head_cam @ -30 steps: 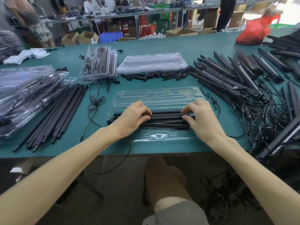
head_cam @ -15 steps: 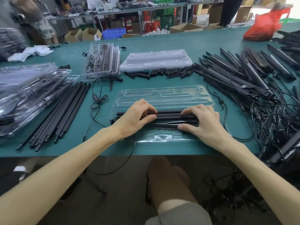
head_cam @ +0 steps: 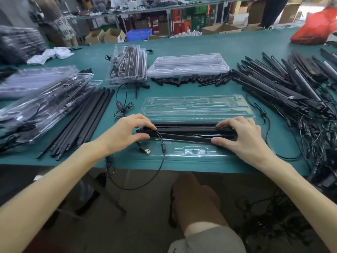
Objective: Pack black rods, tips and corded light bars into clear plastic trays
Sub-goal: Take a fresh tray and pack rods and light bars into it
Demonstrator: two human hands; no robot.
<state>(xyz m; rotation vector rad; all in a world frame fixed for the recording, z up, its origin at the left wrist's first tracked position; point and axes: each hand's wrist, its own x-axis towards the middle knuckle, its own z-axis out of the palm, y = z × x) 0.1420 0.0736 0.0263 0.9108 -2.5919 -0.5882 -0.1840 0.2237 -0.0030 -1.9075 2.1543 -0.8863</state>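
An open clear plastic tray point(head_cam: 198, 106) lies in front of me on the green table, its near half at the table edge. Several black light bars point(head_cam: 186, 131) lie lengthwise across that near half. My left hand point(head_cam: 125, 132) pinches their left end with curled fingers and thumb. My right hand point(head_cam: 240, 137) grips their right end, fingers on top and thumb along the front. A black cord point(head_cam: 160, 167) runs from the left end, loops below the table edge, and a USB plug point(head_cam: 146, 151) rests on the tray.
Loose black rods point(head_cam: 82, 121) lie at left beside stacked packed trays point(head_cam: 36, 105). More filled trays point(head_cam: 127, 64) and empty trays point(head_cam: 187, 65) sit behind, with black tips point(head_cam: 197, 80) between. A tangled pile of corded light bars point(head_cam: 291, 92) fills the right. My knee is below the table edge.
My left hand slid left to the bars' end and now pinches it. My right thumb has come down along the front bar. The cord and USB plug now show on the tray.
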